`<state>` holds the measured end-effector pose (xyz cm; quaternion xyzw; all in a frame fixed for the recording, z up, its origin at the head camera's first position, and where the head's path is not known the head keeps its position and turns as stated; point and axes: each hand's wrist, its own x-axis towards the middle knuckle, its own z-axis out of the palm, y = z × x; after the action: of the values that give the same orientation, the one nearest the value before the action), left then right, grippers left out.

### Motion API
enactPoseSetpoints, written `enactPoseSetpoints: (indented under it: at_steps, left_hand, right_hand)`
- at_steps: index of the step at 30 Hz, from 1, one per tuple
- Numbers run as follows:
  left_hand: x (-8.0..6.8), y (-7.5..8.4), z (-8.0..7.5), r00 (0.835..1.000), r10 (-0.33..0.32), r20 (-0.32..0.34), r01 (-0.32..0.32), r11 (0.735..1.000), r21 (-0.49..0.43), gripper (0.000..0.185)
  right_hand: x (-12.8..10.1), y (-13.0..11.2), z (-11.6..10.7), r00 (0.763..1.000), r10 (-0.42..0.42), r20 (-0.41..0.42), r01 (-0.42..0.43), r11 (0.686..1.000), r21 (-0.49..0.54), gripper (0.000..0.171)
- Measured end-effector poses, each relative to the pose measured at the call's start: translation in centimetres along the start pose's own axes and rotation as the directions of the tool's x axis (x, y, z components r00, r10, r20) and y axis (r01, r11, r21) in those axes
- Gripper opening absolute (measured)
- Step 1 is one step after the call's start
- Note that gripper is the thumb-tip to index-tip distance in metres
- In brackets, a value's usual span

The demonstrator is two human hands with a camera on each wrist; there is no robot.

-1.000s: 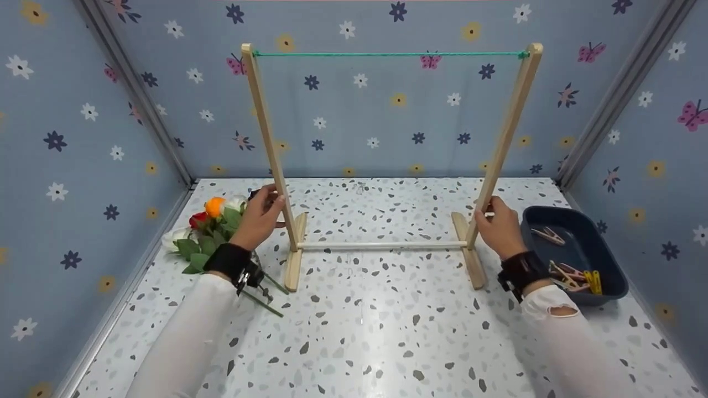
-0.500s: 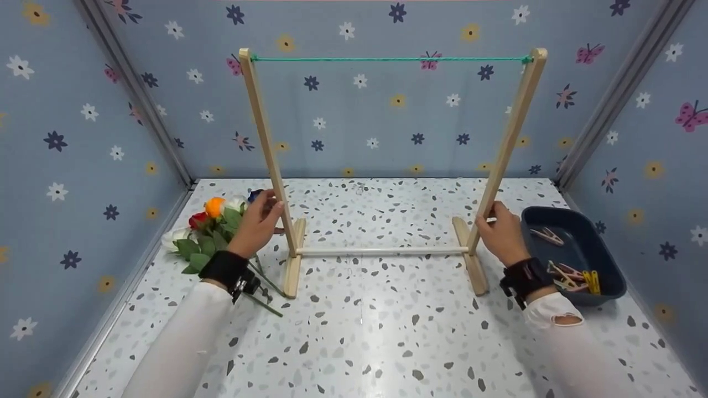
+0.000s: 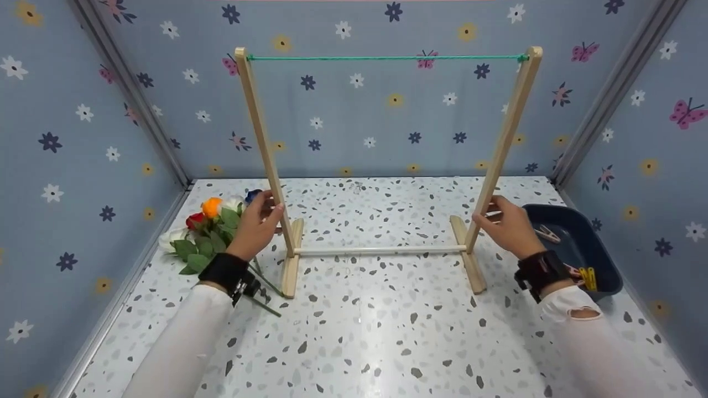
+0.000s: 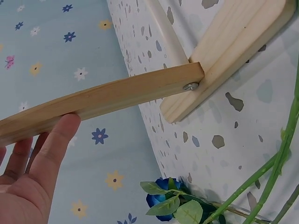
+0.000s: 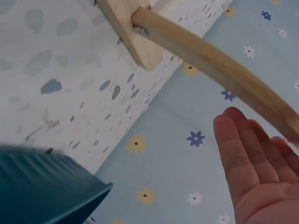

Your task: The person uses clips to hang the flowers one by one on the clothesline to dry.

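A: Where was the wooden rack (image 3: 381, 166)?

B: It stood upright in the middle of the speckled bench (image 3: 365, 331), with a green cord (image 3: 387, 57) stretched between the tops of its two posts and a white rod (image 3: 379, 250) joining them low down.

A: And the hands?

B: The left hand (image 3: 257, 224) lay against the left post, fingers (image 4: 51, 149) straight along the wood. The right hand (image 3: 506, 226) was at the right post, fingers (image 5: 238, 149) straight and spread; the wrist view showed a gap between palm and wood.

A: What lay around them?

B: A bunch of artificial flowers (image 3: 207, 232) lay just beside the left hand, and a dark blue tray (image 3: 600, 260) holding clothes pegs (image 3: 588, 276) sat behind the right wrist.
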<state>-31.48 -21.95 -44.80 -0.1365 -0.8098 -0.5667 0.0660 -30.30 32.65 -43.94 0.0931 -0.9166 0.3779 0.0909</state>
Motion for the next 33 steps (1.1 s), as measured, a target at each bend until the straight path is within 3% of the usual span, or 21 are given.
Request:
enactPoseSetpoints:
  at_steps: [5, 10, 14, 19, 23, 27, 33]
  left_hand:
    - [-0.1, -0.4, 0.4, 1.000, -0.002, -0.019, 0.003, 1.000, 0.019, 0.043]
    - [-0.2, -0.7, 0.7, 0.999, -0.001, -0.036, 0.002, 0.999, 0.039, 0.046]
    - [-0.6, -0.7, 0.9, 0.999, 0.008, -0.039, -0.004, 0.995, 0.105, 0.047]
    - [-1.1, -1.0, 1.1, 1.000, 0.002, -0.029, 0.002, 0.991, 0.132, 0.049]
    - [-1.3, -1.2, 1.2, 0.999, -0.045, -0.007, 0.046, 0.990, 0.136, 0.054]
    - [-1.6, -1.4, 1.2, 0.995, -0.099, 0.017, 0.096, 0.984, 0.150, 0.059]
    - [-1.6, -2.0, 1.4, 0.992, -0.122, 0.034, 0.117, 0.984, 0.135, 0.051]
  right_hand:
    - [-0.4, 0.4, -3.0, 0.994, 0.007, 0.106, -0.001, 0.998, -0.062, 0.068]
    - [-0.3, 1.8, -5.6, 0.992, 0.022, 0.128, -0.001, 0.987, -0.160, 0.068]
    - [0.1, 4.0, -7.1, 0.985, 0.107, 0.134, -0.073, 0.970, -0.233, 0.066]
    - [0.2, 7.2, -8.3, 0.947, 0.255, 0.198, -0.170, 0.915, -0.366, 0.064]
    - [-0.2, 9.0, -8.8, 0.902, 0.333, 0.274, -0.180, 0.867, -0.464, 0.052]
    - [-1.0, 9.1, -8.9, 0.866, 0.364, 0.343, -0.157, 0.849, -0.505, 0.034]
    - [-1.9, 8.1, -8.6, 0.857, 0.360, 0.369, -0.110, 0.827, -0.551, 0.013]
